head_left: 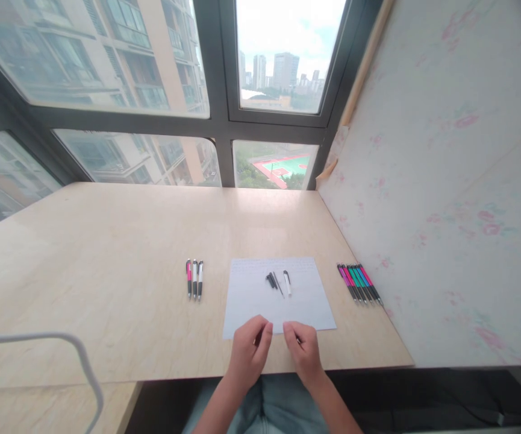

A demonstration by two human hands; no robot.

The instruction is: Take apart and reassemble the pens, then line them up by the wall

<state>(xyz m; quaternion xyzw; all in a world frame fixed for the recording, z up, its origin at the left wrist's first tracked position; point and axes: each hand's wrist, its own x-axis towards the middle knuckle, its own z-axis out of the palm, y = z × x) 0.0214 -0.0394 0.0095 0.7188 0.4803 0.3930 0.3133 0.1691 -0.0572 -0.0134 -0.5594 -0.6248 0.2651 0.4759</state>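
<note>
My left hand (pixel 250 345) is curled into a loose fist over the near edge of a white sheet of paper (pixel 246 295). My right hand (pixel 304 349) is closed the same way, a small gap to its right. Nothing shows in either hand. Parts of a pen lie apart on the sheet beyond my hands: a white barrel with a black clip (pixel 288 284), a thin dark refill (pixel 279 284) and small black pieces (pixel 270 280). Faint writing runs along the paper's far edge.
Left of the paper lie three pens (pixel 194 279), one pink and two white. Several coloured pens (pixel 359 283) form a slanted row by the papered wall (pixel 441 199) on the right. A white cable (pixel 77 343) arches over the table's near left. Windows (pixel 282 60) stand behind the table (pixel 120 253).
</note>
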